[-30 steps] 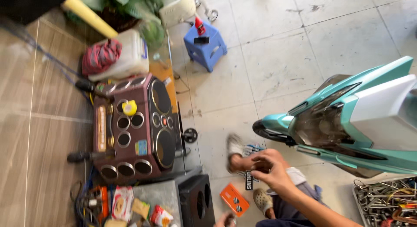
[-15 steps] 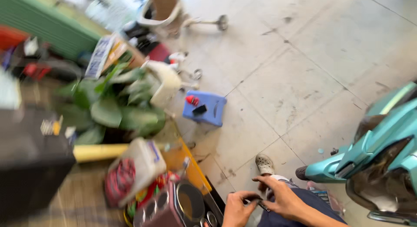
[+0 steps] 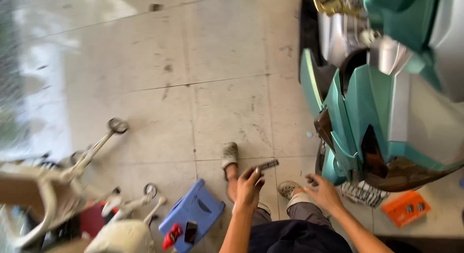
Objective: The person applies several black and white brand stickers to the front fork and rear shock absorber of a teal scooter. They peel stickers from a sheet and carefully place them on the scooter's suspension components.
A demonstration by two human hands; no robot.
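My left hand (image 3: 249, 185) is raised over my knees and pinches a thin dark bar-shaped tool (image 3: 268, 164) that points up and right. My right hand (image 3: 324, 192) has its fingers spread and holds nothing; it hovers just left of the lower front panel of a teal and silver scooter (image 3: 367, 108). My two feet in light shoes (image 3: 229, 154) rest on the tiled floor below the hands.
A blue plastic stool (image 3: 193, 216) with a small red item and a black item on it stands to my left. An orange box (image 3: 406, 208) lies under the scooter's nose. White wheeled chair bases (image 3: 96, 146) crowd the lower left.
The view has swung from the plants and clutter to the floor and the scooter. My hands, together near my lap before, are now apart, the left one lifted with the dark tool.
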